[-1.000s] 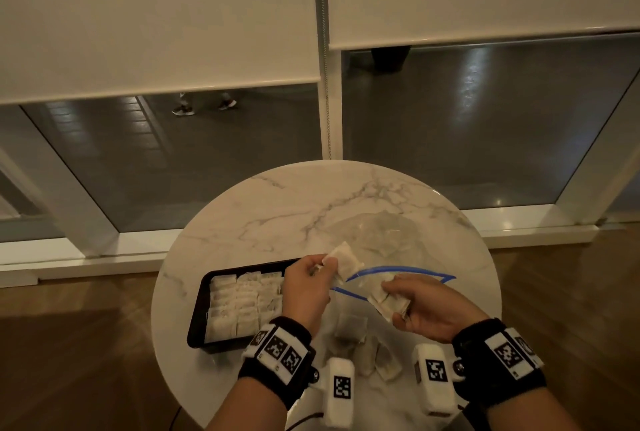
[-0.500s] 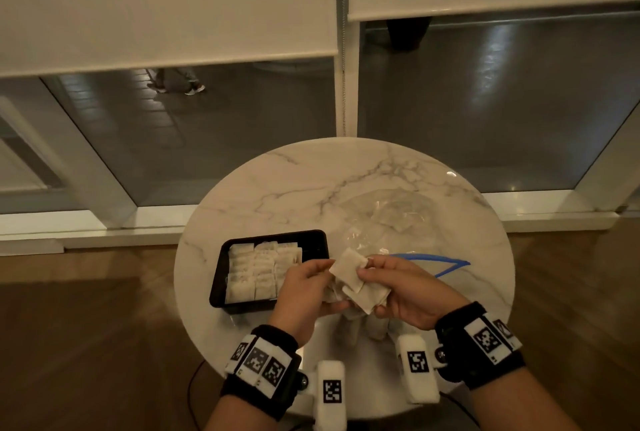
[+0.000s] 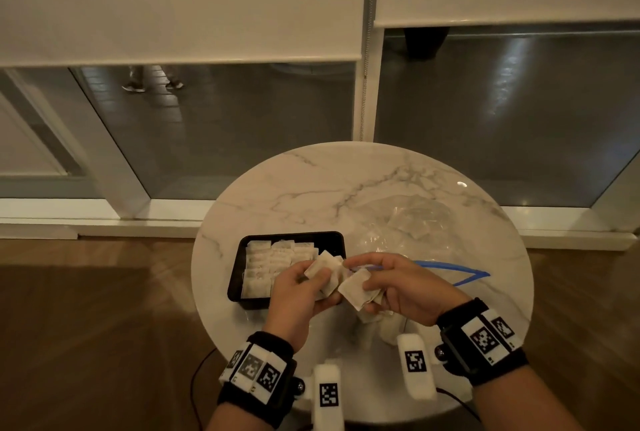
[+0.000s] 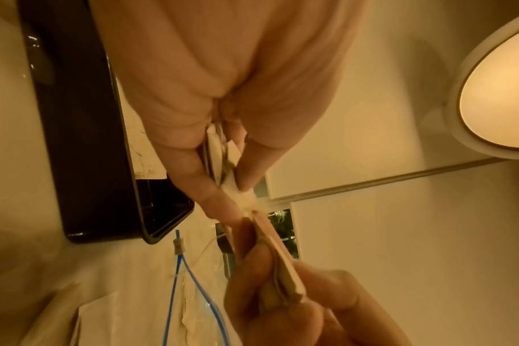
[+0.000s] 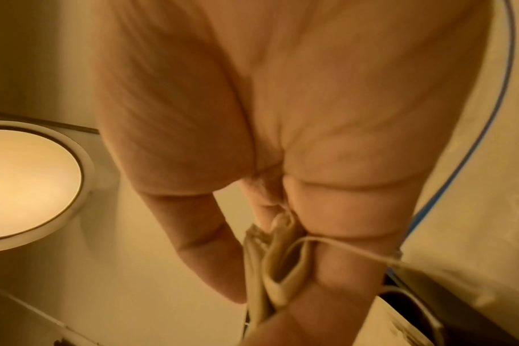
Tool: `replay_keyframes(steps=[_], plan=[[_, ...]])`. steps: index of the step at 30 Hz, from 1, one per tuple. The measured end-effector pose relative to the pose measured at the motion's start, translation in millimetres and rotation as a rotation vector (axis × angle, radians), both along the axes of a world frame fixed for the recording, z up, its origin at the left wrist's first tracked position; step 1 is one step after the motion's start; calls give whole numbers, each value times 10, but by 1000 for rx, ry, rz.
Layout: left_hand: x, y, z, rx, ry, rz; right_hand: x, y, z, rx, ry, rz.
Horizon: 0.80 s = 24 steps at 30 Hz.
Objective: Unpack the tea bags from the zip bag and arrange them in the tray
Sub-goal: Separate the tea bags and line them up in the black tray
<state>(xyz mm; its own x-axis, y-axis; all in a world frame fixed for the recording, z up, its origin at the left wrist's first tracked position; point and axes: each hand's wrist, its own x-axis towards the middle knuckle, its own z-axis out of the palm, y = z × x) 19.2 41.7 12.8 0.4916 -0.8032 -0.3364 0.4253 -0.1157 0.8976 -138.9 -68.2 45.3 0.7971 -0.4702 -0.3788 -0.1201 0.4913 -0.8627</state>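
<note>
Two bare hands met above a round marble table [image 3: 311, 188], each wearing a black wristband with printed square markers. The left hand [image 3: 298, 295] pinched a small stack of tea bags [image 3: 323, 269] between thumb and fingers — the left wrist view showed the paper edges squeezed tight. The right hand [image 3: 405, 288] gripped another few tea bags [image 3: 355, 286], fingers curled round them, with a thin string trailing loose. The two bundles touched at the fingertips. Just left of the hands sat a black tray [image 3: 332, 240], its left part already filled with neat rows of tea bags. Behind the right hand lay the clear zip bag [image 3: 412, 226], mouth open — its blue seal [image 3: 460, 274] spread on the table.
</note>
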Motion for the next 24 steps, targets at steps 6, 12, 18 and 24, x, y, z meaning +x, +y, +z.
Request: replay_keyframes(steps=[6,12,18,24], plan=[[26,17,42,3,86,31,57,-55,98,-147,-28,-3],[9,43,76,-57,80,-41,260,-39,93,-427,107,-51],[42,79,61,-82,33,-56,364,-26,58,-356,113,-129],[60,90,11,-22,-31,-42,312,-19,-95,-337,147,-160]])
